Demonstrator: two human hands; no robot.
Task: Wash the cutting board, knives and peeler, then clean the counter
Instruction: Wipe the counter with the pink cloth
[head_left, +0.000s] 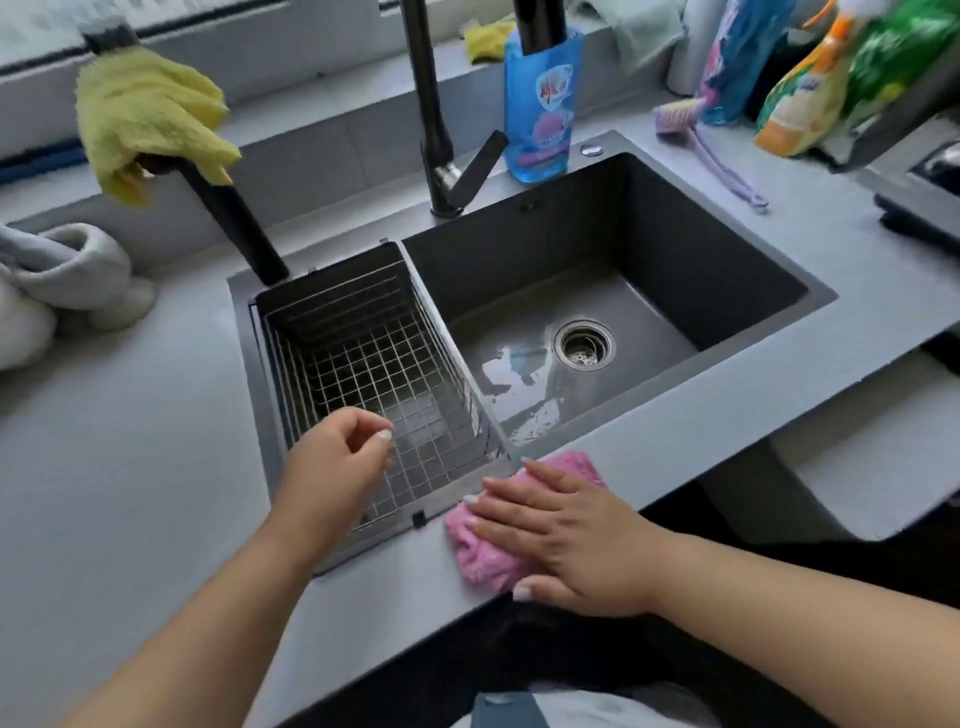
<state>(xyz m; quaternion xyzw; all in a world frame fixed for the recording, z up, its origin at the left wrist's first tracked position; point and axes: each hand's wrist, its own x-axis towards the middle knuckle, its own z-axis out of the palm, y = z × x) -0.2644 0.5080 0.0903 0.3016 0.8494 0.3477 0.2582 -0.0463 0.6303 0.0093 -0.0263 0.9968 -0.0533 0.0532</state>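
Counter (130, 467) front edge: right hand (566, 540) flat on pink cloth (483, 561)

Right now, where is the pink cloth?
The pink cloth lies on the counter's front edge, just before the sink, pressed flat under the right hand, beside the wire basket.

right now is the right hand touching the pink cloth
Touching. The head view shows the right hand lying flat on the pink cloth, straight fingers pressing it onto the counter at the sink's front edge.
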